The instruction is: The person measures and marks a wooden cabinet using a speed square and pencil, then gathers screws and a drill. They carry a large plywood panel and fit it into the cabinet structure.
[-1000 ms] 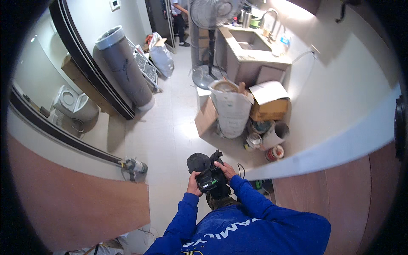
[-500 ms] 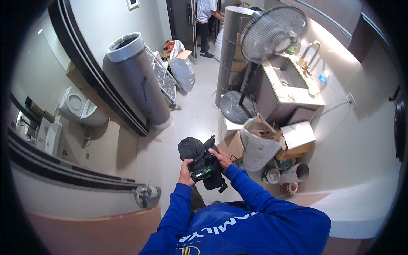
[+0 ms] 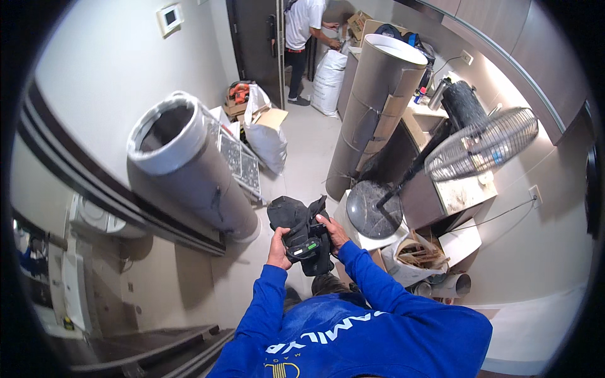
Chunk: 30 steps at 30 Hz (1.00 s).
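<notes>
In front of my body is a black, soft-looking item with straps [image 3: 291, 215], perhaps a pouch or bag; its exact kind is unclear. A small patch of green and white shows on its near side. My left hand [image 3: 279, 249] grips its left edge, thumb on top and fingers partly hidden underneath. On the opposite side my right hand [image 3: 333, 234] holds it with the thumb over the upper edge. The item hangs above the floor, held between both hands.
A large rolled sheet [image 3: 201, 170] stands at left, another tall roll [image 3: 372, 120] ahead. Right of that are a tilted pedestal fan [image 3: 482, 145], a counter [image 3: 463, 189] and a scrap-filled sack [image 3: 403, 268]. A person [image 3: 305, 31] stands by the far door beside a white sack [image 3: 329, 82].
My view has shifted forward along the room; the rolls and fan look nearer. Both hands keep hold of the black strapped item. The far person shows more fully, hands near the sack.
</notes>
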Available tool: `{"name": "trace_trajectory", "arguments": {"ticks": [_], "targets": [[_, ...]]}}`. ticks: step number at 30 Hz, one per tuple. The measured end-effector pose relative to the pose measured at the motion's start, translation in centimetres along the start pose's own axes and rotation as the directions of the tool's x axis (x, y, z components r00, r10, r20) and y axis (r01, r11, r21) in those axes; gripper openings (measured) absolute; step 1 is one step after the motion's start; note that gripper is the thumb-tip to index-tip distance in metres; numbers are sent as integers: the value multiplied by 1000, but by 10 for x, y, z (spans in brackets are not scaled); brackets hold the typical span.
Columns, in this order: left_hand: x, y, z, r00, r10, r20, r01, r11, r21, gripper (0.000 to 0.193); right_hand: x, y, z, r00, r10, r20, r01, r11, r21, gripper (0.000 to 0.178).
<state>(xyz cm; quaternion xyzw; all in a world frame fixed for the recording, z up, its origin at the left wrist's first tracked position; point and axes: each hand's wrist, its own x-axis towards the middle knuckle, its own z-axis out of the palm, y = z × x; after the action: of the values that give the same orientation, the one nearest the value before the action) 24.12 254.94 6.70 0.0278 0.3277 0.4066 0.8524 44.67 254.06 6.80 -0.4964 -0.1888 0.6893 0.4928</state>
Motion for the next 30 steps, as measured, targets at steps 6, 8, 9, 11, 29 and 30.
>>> {"name": "trace_trajectory", "arguments": {"ticks": [6, 8, 9, 11, 29, 30], "targets": [[138, 89, 42, 998, -59, 20, 57, 996, 65, 43, 131, -60, 9, 995, -87, -46, 93, 985, 144, 60], [195, 116, 55, 995, -89, 45, 86, 994, 61, 44, 186, -86, 4, 995, -89, -44, 95, 984, 153, 59], [222, 130, 61, 991, -125, 53, 123, 991, 48, 45, 215, -100, 1, 997, -71, -43, 77, 987, 140, 59], [275, 159, 82, 988, -154, 33, 151, 986, 64, 46, 263, -128, -4, 995, -60, -78, 70, 989, 129, 60], [670, 376, 333, 979, -199, 43, 182, 952, 248, 38, 618, -437, -14, 926, -194, -325, 275, 935, 224, 58], [698, 383, 346, 977, -205, 56, 184, 949, 256, 38, 640, -452, -20, 910, -219, -353, 307, 927, 216, 57]]}}
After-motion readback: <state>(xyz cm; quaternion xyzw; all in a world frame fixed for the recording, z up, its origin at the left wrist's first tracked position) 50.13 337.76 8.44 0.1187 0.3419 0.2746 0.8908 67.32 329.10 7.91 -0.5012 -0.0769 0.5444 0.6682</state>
